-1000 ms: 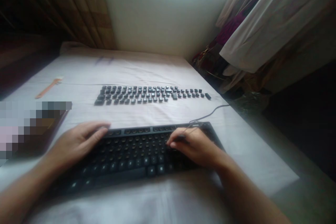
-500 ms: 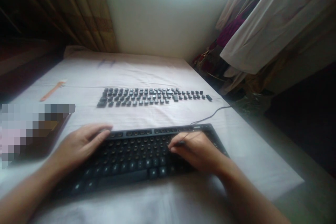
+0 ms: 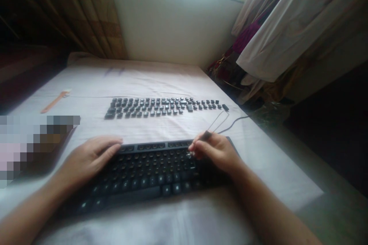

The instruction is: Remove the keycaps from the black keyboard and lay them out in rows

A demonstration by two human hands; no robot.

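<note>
Keyboard: black, lying flat on the white cloth [image 3: 258, 168] in front of the person; keyboard [image 3: 133, 191] set with its long side across the view.
Key rows: the near rows carry lettered caps and a long space bar; the upper rows show small round sockets.
Right hand: right hand [image 3: 215, 151] positioned over the right part of the keyboard; thumb and fingers closed on the dark handle of a wire tool [image 3: 206, 135].
Wire prongs: two thin wires, pointing up and away from the keyboard, toward the loose keys.
Fingertips, right: a small pale item shows just below them; too blurred to identify.
Left hand: left hand [image 3: 92, 155] laid at the keyboard's far left corner; fingers extended together, thumb along the edge. Whether they grip the edge cannot be told.
Cable: cable [image 3: 234, 123] curves from behind the right hand to the cloth's right edge.
Loose keys: loose keys [image 3: 158, 113] lie in rows on the cloth beyond the keyboard, well apart from it.
Orange item: orange item [image 3: 53, 102], slender, lies to the left of the loose keys.
Background: wall [image 3: 172, 23], between a curtain [image 3: 86, 15] at left and hanging clothes [image 3: 276, 46] at right.
</note>
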